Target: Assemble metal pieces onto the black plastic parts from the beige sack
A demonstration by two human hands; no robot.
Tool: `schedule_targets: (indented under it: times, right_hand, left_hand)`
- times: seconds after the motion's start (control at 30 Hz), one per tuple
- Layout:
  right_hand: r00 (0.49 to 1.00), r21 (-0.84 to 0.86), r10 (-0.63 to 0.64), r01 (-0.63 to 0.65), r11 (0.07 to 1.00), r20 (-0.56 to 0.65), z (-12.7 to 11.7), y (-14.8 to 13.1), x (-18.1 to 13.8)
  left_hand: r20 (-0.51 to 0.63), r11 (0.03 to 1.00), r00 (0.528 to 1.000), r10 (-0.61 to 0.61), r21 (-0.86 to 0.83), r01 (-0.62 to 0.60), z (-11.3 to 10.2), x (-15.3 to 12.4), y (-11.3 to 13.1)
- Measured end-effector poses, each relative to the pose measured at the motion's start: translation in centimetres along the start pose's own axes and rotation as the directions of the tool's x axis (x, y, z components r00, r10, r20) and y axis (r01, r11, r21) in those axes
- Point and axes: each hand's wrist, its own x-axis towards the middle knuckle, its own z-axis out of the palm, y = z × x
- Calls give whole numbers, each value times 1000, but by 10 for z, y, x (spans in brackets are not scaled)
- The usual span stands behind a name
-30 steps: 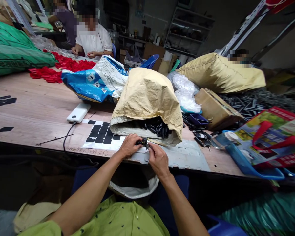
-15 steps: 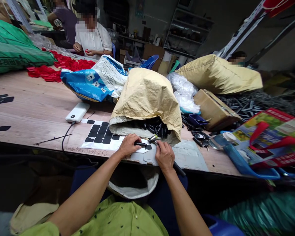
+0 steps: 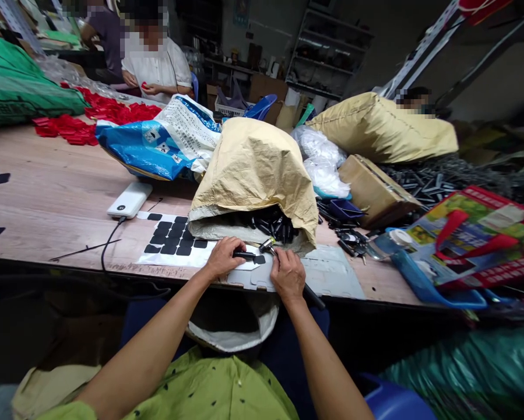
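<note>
My left hand [image 3: 225, 256] is closed round a small black tube-like piece [image 3: 245, 255], whose end points right over the table edge. My right hand [image 3: 288, 273] grips a small hammer [image 3: 268, 244]; its shiny, yellowish-tipped head is up by the black piece and its dark handle sticks out below my wrist. Beneath both hands lies a grey board [image 3: 331, 271]. A white sheet with black rounded patches [image 3: 174, 236] is left of my left hand. Just beyond my hands, a tan woven sack [image 3: 253, 169] gapes towards me, with many black pieces [image 3: 274, 224] inside.
A white power bank [image 3: 129, 199] with a cable is at the left. Behind it are a blue-and-white bag [image 3: 157, 146] and red pieces [image 3: 73, 129]. A wooden box [image 3: 375, 192], a clear jar [image 3: 386, 244] and a colourful bag [image 3: 475, 239] stand right. A person in white [image 3: 154, 67] sits opposite.
The whole view has shifted slightly, so the table things appear a little further left and up. Both hands keep their grips, with the hammer head still beside the black piece.
</note>
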Motion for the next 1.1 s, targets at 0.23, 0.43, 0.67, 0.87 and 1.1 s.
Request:
schedule_targets:
  times: [0.23, 0.43, 0.67, 0.87, 1.1]
  right_hand:
    - [1000, 2, 1, -1, 1000, -7, 0, 0, 0]
    - [1000, -2, 0, 0, 1000, 2, 0, 1, 0]
    - [1000, -1, 2, -2, 1000, 1, 2, 1, 0]
    - [1000, 8, 5, -5, 1000, -3, 1, 1, 0]
    - [1000, 4, 5, -5, 1000, -4, 1, 0, 0]
  left_hand:
    - [29, 998, 999, 36, 57, -37, 1, 0, -1]
    - [116, 988, 981, 153, 16, -156, -1, -40, 32]
    - [454, 1000, 891, -10, -3, 13, 33, -115, 30]
    - [486, 920, 795, -362, 326, 220, 64, -123, -7]
    - [499, 999, 866, -34, 0, 40, 12, -78, 45]
